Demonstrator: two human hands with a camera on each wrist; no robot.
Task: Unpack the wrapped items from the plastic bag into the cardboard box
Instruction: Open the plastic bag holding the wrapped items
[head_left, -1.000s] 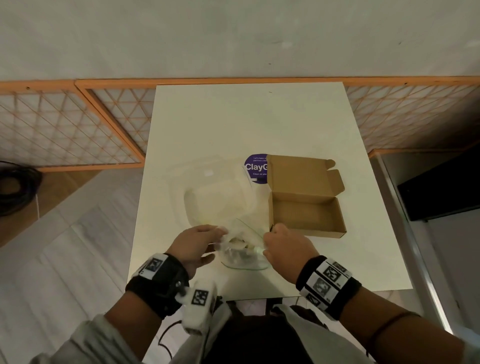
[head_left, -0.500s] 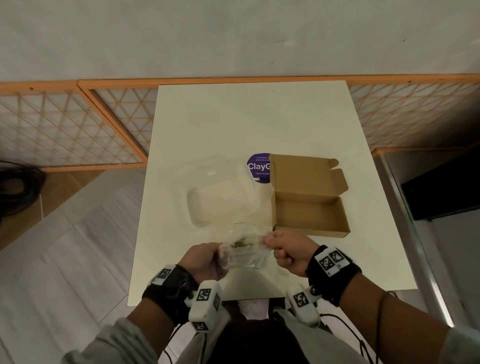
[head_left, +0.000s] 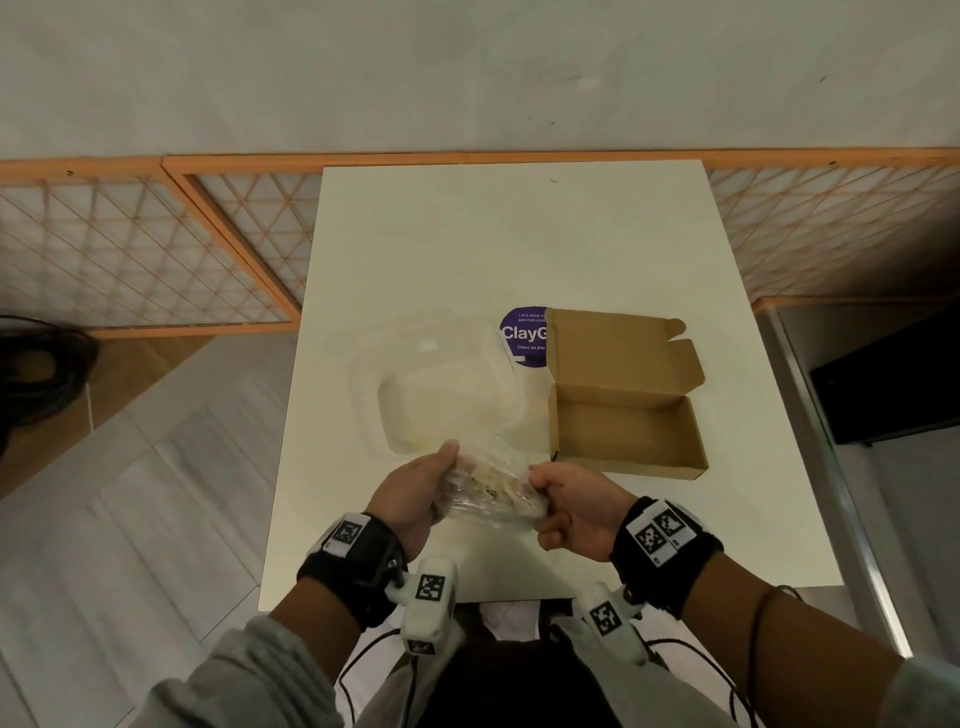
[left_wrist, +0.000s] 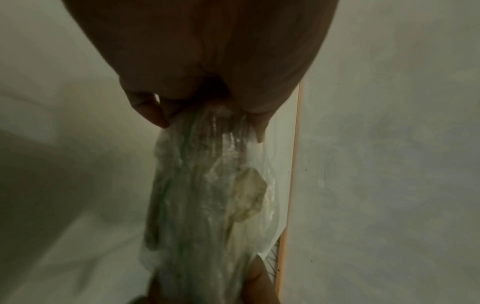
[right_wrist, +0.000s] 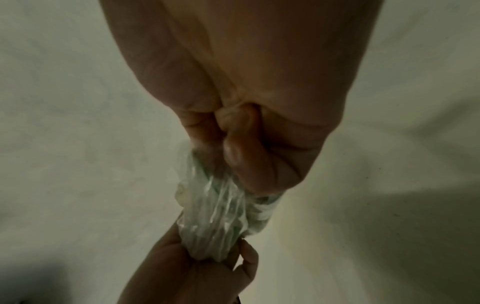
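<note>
Holding stage only — plastic bag (head_left: 493, 488) is gripped at both ends above near edge of table (head_left: 519, 249), left hand (head_left: 415, 493) curled round one end, right hand (head_left: 566, 512) pinching other. Cardboard box (head_left: 626, 431) is seen open and empty, just right of bag; nothing unpacked yet. Wrapped items (left_wrist: 249, 193) are blurred behind film — count cannot be told. Bag seal state is hidden by fingers.

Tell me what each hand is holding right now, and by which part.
Both hold the clear plastic bag with the wrapped items inside: the left hand grips its left end, the right hand pinches its right end. It is stretched between them above the table.
</note>
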